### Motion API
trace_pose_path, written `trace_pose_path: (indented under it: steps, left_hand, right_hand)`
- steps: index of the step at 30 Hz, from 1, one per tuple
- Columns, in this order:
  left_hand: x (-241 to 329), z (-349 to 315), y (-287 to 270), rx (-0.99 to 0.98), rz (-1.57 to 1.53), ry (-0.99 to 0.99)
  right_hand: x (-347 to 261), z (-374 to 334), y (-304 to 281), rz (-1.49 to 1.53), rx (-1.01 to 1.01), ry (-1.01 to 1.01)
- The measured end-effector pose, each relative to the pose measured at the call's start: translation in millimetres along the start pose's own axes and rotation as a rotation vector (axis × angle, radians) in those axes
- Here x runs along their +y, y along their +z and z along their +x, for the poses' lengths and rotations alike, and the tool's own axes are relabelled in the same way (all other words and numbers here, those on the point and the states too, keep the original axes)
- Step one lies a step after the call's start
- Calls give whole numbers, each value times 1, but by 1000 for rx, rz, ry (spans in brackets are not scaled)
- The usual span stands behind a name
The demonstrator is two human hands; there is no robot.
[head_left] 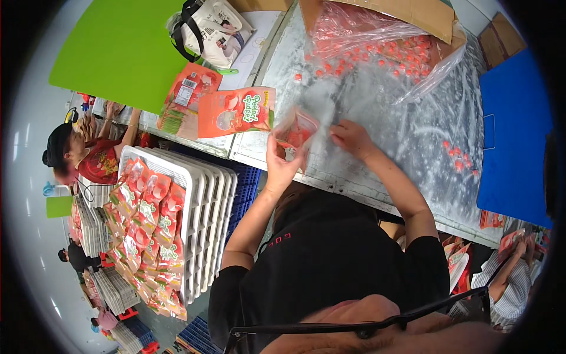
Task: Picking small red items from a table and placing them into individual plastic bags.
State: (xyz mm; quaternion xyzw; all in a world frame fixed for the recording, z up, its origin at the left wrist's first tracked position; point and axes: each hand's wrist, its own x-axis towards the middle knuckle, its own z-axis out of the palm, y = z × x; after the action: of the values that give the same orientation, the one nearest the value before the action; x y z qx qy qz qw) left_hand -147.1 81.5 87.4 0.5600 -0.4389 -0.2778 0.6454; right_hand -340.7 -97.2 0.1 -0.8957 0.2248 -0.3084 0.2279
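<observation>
My left hand point(282, 162) grips an open pouch point(305, 125) over the near edge of the metal table, its mouth spread and red pieces showing inside. Just right of it, my right hand point(352, 140) hovers low over the tabletop with its fingers curled together; whatever they may hold is hidden. A flat red printed pouch point(236, 112) lies beside my left hand, and behind it is a pile of similar pouches point(187, 97). Small red wrapped candies point(407, 56) are scattered at the far side, with several more candies point(458, 159) to the right.
A cardboard box point(439, 17) with a clear plastic liner point(354, 32) spills candies at the back. A blue panel point(513, 135) stands right, a green panel point(118, 53) left. Near a white bag point(221, 29) and stacked trays point(197, 224) of filled pouches, other people work.
</observation>
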Motion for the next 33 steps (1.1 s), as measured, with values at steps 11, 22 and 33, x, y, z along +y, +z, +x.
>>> trace_pose_path:
  steps: [11,22,33]
  left_hand:
    - [48,13,38,-54,274,52]
    - [30,19,39,-39,343,134]
    - [-7,23,44,141,151,188]
  right_hand:
    - [-120,92,-96,1494,479,525]
    - [-130,94,-78,1240,463,207]
    - [-161,86,-122,316,152,-104]
